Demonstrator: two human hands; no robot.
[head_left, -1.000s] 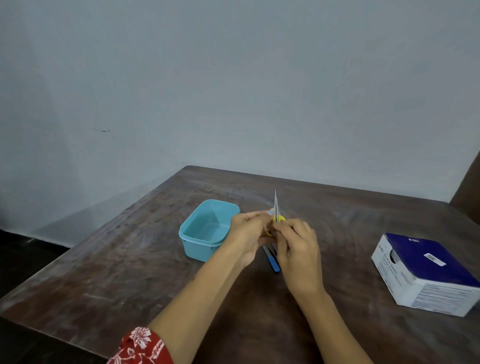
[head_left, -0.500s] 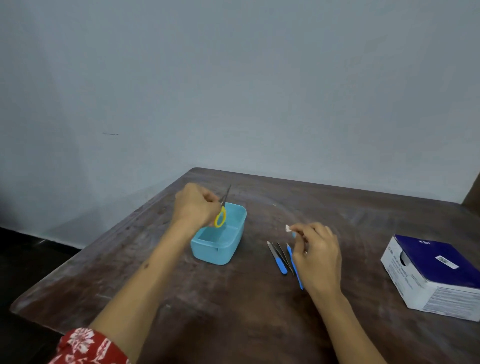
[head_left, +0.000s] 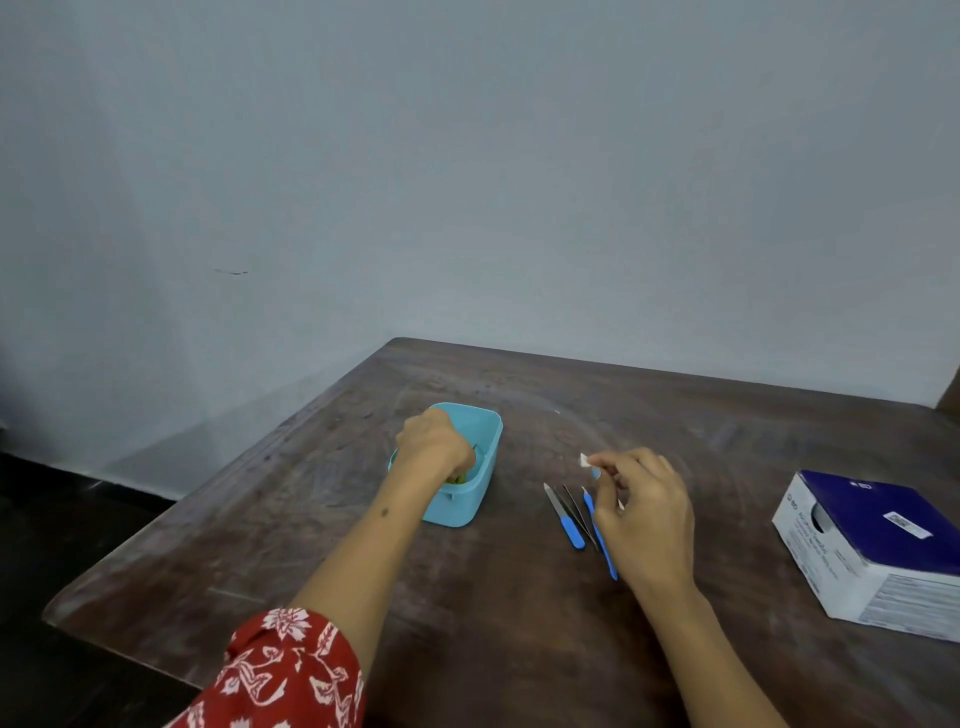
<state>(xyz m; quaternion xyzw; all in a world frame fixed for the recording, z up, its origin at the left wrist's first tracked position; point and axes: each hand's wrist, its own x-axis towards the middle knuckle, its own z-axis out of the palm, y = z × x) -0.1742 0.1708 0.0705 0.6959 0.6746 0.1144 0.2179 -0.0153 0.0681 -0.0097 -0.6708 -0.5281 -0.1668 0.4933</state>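
Observation:
My left hand reaches down into a light blue plastic tub in the middle of the table. Its curled fingers hold small scissors, of which only a bit of yellow handle and a dark tip show inside the tub. To the right, my right hand hovers above the table and pinches a small white scrap between thumb and forefinger. Under that hand lie a blue-handled tool, thin dark tweezers and a second blue-handled tool, partly covered by the hand.
A white and dark blue cardboard box stands at the right edge of the worn brown wooden table. A pale wall runs behind the table, and the table's left edge drops to a dark floor.
My hands have parted. The left one carried the yellow-handled scissors left and lowered them into the blue tub. The right one drew right with the white scrap, uncovering the tools.

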